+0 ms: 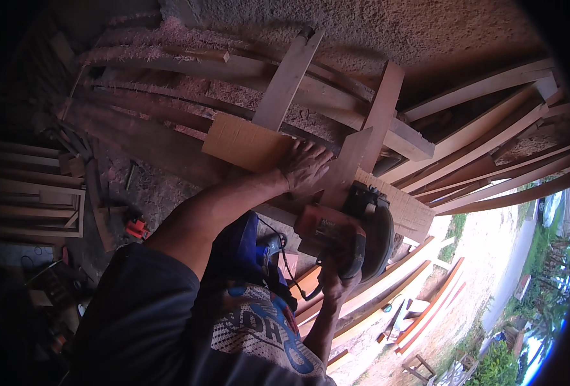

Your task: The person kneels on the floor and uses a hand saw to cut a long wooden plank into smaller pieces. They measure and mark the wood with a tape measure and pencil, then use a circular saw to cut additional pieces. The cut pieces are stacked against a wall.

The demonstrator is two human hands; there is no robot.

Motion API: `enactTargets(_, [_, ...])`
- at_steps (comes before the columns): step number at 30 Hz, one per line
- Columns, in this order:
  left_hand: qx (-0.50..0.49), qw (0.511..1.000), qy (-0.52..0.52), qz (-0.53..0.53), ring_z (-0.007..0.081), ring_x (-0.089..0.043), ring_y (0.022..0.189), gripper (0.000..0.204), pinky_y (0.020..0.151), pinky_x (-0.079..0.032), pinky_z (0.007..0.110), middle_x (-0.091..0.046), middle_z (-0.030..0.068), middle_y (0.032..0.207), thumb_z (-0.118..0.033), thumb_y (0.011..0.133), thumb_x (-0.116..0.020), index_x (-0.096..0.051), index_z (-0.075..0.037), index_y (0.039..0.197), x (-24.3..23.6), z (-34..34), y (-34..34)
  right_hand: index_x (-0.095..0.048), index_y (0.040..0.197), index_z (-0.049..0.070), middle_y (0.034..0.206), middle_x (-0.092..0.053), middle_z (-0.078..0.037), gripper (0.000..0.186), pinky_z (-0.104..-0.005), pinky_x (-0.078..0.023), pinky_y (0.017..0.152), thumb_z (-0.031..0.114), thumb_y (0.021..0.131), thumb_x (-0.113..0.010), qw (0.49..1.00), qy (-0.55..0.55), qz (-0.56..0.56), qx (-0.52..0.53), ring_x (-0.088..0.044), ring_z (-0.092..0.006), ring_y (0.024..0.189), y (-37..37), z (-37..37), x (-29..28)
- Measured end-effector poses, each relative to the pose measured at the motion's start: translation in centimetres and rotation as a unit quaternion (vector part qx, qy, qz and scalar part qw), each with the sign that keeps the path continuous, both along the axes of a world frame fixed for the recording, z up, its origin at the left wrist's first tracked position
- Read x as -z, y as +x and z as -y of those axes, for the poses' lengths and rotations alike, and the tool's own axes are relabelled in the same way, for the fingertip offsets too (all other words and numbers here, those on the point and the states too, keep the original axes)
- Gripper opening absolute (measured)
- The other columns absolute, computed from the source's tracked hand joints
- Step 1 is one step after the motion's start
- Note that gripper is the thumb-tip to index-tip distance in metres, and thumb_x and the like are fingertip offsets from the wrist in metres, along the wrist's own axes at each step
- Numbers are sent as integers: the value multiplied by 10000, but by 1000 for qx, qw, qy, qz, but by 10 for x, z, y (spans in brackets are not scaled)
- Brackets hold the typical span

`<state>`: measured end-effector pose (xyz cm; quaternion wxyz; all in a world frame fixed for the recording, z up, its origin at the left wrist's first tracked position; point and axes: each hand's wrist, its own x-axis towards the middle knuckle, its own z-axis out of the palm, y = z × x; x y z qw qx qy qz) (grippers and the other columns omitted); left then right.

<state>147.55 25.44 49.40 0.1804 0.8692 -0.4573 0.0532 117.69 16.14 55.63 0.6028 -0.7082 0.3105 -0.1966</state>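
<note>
My left hand (307,166) lies on a rough tan board (249,143), its fingers stretched out and apart. Just right of those fingers, a flat piece of wood (349,157) lies crosswise over the board. A red and black circular saw (330,231) stands against the near end of that piece. My right hand (341,275) is closed round the saw's rear handle. Beyond the saw, more of the rough board (401,209) shows to the right. The saw's body and guard hide where the blade meets the wood. A dark cord (289,267) hangs by the saw.
Two crosspieces (288,80) (384,96) rest over long beams (233,71) strewn with pink shavings. Planks are stacked at the right (491,141). Wooden frames (37,199) and a red tool (137,228) lie at the left. More planks (426,309) lie on sunlit ground.
</note>
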Motion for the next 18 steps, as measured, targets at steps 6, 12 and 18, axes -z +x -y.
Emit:
enactTargets(6, [3,999,22,-29,256,-525,1215,407,1056,-361,494,-591,49,1287,-347,1027,-567,-584,-149,1382,-7,0,0,-699,1119,23,912,-719,-48,237,-288,-547,668,48,892,-763,999,49,-14,-2,-659,-124,751,-3,6,3])
enactTargets(12, [7,999,17,-30,247,-526,1210,395,1049,-369,490,-590,45,1293,-332,1021,-583,-584,-161,1378,-7,-1,0,-693,1108,29,979,-730,-49,244,-304,-580,756,19,880,-779,996,76,-40,3,-683,-137,843,6,7,-7])
enactTargets(18, [12,1000,-3,6,254,-536,1200,415,1049,-378,495,-592,43,1292,-292,1000,-617,-570,-174,1396,0,-2,3,-698,1087,34,963,-725,-39,221,-297,-570,741,21,882,-781,998,63,-31,3,-671,-125,836,14,11,-8])
